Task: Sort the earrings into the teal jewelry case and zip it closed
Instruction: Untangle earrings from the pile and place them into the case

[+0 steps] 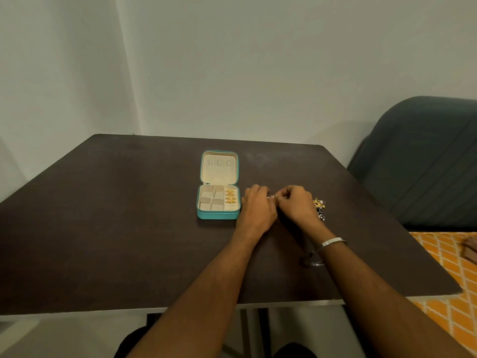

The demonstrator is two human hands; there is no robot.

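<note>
— Both forearms come in from the bottom edge over the counter [103, 228]; what's on the right wrist?

— Only a silver bangle [331, 242]. Its arm ends in the right hand [296, 202], and the left hand [258, 208] is right against it.

— How are the fingers set?

— Curled on both hands, tips meeting between them, pinching a small gold earring [273, 198]. It is too small and too hidden to tell which hand has the firmer hold.

— Where is the case?

— Teal case [218, 215] sits just left of the left hand, unzipped, lid laid back flat toward the wall. Its cream tray is split into compartments.

— Anything in it?

— Four gold pieces [230, 196] stacked in a row in the long right-hand compartment. The other compartments look bare.

— And the rest of the earrings?

— One loose pile [319, 206], gold with some silver, lies on the counter just right of the right hand, partly behind it.

— Beyond the counter?

— Dark chair [426, 164] at the right, and an orange patterned cloth [444, 254] below it.
</note>
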